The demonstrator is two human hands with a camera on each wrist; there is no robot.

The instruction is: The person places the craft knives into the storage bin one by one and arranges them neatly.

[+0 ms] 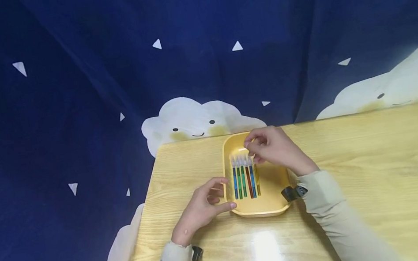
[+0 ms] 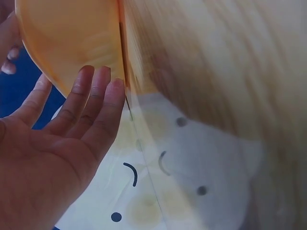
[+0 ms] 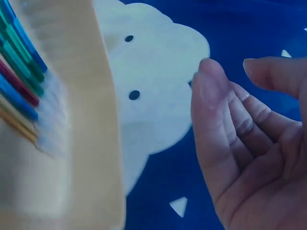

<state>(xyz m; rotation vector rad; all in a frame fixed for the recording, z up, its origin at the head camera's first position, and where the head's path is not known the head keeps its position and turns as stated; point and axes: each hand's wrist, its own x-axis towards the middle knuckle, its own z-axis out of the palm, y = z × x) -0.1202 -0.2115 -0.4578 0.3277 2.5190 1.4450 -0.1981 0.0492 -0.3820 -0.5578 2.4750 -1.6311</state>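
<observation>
A yellow-orange plastic tray [image 1: 262, 213] lies on the wooden table. Inside it, several slim pen-like sticks [image 1: 244, 183] in blue, green, red and gold are lined up side by side, their pale translucent ends pointing to the far side. The left hand [image 1: 205, 204] is at the tray's left edge, thumb and fingers spread apart with the fingertips right at the rim. Above the tray's far right part hovers the right hand [image 1: 271, 146]. The right wrist view shows that hand [image 3: 254, 139] with a gap between thumb and index finger and nothing held.
Bare wooden tabletop [image 1: 380, 177] extends to the right of the tray. A dark blue curtain [image 1: 194, 25] with white clouds and triangles hangs behind the table and along its left side. Dark wrist devices [image 1: 294, 193] sit at both sleeves.
</observation>
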